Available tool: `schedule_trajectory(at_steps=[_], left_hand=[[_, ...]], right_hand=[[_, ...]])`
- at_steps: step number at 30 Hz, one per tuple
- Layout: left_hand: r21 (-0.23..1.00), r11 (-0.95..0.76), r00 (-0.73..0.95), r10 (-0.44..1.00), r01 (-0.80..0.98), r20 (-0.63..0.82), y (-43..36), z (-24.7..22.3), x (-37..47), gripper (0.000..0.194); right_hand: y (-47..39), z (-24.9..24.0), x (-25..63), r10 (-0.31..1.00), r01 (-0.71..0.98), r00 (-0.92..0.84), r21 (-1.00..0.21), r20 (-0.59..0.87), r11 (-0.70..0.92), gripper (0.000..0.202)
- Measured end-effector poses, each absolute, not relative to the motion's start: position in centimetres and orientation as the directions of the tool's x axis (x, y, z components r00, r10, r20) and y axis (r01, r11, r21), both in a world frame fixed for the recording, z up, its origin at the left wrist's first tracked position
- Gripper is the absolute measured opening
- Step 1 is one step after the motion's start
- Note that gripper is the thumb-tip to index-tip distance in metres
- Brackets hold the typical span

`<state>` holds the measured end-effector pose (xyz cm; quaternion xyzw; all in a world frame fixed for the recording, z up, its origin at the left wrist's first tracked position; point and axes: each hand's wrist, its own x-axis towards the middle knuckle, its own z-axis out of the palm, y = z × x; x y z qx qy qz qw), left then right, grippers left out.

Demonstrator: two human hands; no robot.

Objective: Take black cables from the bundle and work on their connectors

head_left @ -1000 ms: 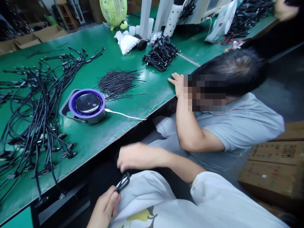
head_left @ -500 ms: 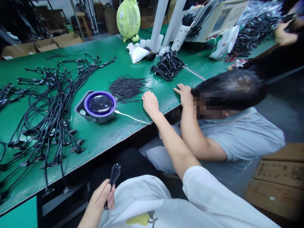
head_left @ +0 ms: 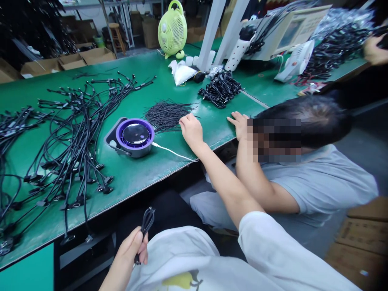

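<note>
In my left hand (head_left: pixel 135 248) is a small coiled black cable (head_left: pixel 147 221), gripped low between thumb and fingers in front of my shirt. My right hand (head_left: pixel 191 131) reaches over the green bench, fingers pinched together at the right edge of a pile of thin black ties (head_left: pixel 168 116). Whatever lies between those fingertips is too small to make out. Left of the pile stands a round purple and grey fan (head_left: pixel 135 135) with a white cord (head_left: pixel 174 152). Farther left, many loose black cables (head_left: pixel 75 149) with connectors spread across the bench.
Beyond the ties lies a heap of coiled black cables (head_left: pixel 220 89). A green fan (head_left: pixel 172 30), a white bag (head_left: pixel 184 74) and a spotted bottle (head_left: pixel 239 48) stand behind. To my right a co-worker (head_left: pixel 315 173) leans on the bench (head_left: pixel 209 149), one hand near mine.
My right hand has moved slightly left, closer against the pile of ties. The whole view has shifted a little. My left hand still holds the coiled cable.
</note>
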<state>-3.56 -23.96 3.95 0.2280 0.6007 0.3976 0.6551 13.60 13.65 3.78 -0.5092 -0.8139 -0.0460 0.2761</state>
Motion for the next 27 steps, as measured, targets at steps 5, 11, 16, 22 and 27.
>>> schedule_trajectory(at_steps=[5, 11, 16, 22, 27], left_hand=[[0.788, 0.489, -0.145, 0.808, -0.374, -0.571, -23.4, 5.0, -3.4, 0.046], [0.837, 0.311, -0.21, 0.875, -0.45, -0.437, -23.4, 5.6, -3.4, 0.033], [0.831, 0.259, -0.163, 0.911, -0.491, -0.38, -23.7, 5.1, -3.8, 0.049], [0.939, 0.219, -0.306, 0.905, -0.263, -0.297, -23.8, 4.8, -4.6, 0.041], [0.928, 0.317, -0.276, 0.926, 0.194, -0.259, -24.1, 3.8, -4.7, 0.03]], right_hand=[[13.0, 5.5, 14.8, 0.812, 0.823, -0.286, -0.303, 0.508, 0.48, 0.028], [-0.4, 7.3, 13.3, 0.804, 0.453, -0.273, -0.667, 0.529, 0.592, 0.026], [-13.7, 3.7, 9.6, 0.707, 0.131, -0.707, -0.978, 0.021, 0.16, 0.016], [-14.5, 2.4, 8.3, 0.63, 0.103, -0.764, -0.937, 0.14, 0.333, 0.015], [-13.0, 2.9, 10.1, 0.129, -0.012, -0.832, -0.25, 0.539, 0.968, 0.025]])
